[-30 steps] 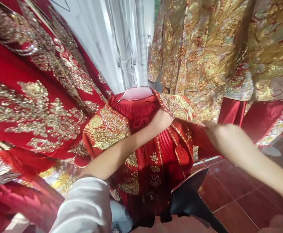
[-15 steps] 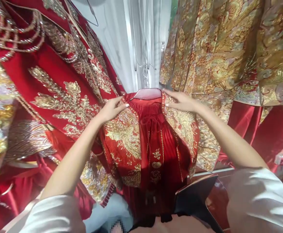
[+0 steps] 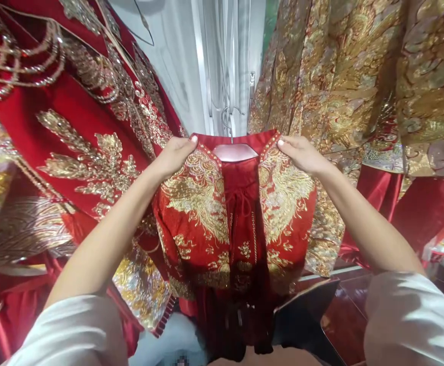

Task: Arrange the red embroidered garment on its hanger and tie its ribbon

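Jacket (image 3: 199, 203): collar (image 3: 250, 138) lifted higher, frame centre.
Left hand (image 3: 175, 156): pinching collar's left end.
Right hand (image 3: 302, 154): pinching its right end.

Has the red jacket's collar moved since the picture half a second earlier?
Yes, upward: judged against the hanger, the collar now has its back edge above the hanger's pink body.

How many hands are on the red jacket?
2: the left hand at the upper edge of the red jacket, picture left; the right hand at its upper edge, picture right. Some fingers are hidden; no other hand shows.
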The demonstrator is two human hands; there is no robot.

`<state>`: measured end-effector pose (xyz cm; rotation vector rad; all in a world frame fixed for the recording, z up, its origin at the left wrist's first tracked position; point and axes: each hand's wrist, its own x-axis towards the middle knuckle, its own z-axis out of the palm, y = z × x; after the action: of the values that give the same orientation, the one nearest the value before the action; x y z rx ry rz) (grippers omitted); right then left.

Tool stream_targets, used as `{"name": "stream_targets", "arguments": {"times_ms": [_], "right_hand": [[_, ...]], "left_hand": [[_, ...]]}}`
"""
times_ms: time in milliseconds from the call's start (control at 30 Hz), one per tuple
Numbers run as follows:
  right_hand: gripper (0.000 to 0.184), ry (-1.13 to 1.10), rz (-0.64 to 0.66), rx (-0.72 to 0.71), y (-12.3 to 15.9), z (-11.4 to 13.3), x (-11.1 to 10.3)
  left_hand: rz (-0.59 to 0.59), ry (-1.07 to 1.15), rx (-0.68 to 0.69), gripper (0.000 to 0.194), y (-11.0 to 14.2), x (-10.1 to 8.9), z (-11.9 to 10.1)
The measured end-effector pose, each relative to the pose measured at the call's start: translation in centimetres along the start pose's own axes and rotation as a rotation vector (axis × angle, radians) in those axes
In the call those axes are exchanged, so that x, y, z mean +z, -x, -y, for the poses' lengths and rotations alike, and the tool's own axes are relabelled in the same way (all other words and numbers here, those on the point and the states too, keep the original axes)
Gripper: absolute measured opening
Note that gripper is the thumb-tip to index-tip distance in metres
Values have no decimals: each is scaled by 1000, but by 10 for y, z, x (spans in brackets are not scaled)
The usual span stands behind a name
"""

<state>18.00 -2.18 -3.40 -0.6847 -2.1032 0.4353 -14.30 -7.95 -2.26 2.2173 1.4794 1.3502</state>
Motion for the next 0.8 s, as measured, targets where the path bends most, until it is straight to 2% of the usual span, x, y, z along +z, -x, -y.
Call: {"name": "stream_targets", "arguments": {"times_ms": [133, 267, 367, 433, 500, 533, 667, 733, 800], "right_hand": [[57, 17, -33, -40, 0, -8, 4], [59, -7, 46, 109, 1, -44, -3], [50, -8, 170, 200, 16, -68, -22], [50, -24, 207, 214, 33, -72, -28], [51, -40, 142, 224, 50, -68, -20], [51, -15, 47, 229, 58, -63, -11], [50, 337, -524, 219, 74, -46, 41], [49, 477, -674, 205, 78, -43, 64], [51, 556, -747, 200, 87, -40, 85]], "left_hand": [[106, 93, -64, 49, 4, 2, 11], [315, 165, -243, 54, 2, -4, 26], [461, 77, -182, 46, 12, -21, 34], [478, 16, -158, 46, 25, -26, 39], [374, -22, -196, 49, 42, -20, 43], [268, -69, -228, 51, 49, -13, 43], [-272, -497, -327, 56, 71, 27, 35], [-425, -623, -286, 60, 81, 46, 29], [-522, -661, -190, 66, 97, 66, 24]]}}
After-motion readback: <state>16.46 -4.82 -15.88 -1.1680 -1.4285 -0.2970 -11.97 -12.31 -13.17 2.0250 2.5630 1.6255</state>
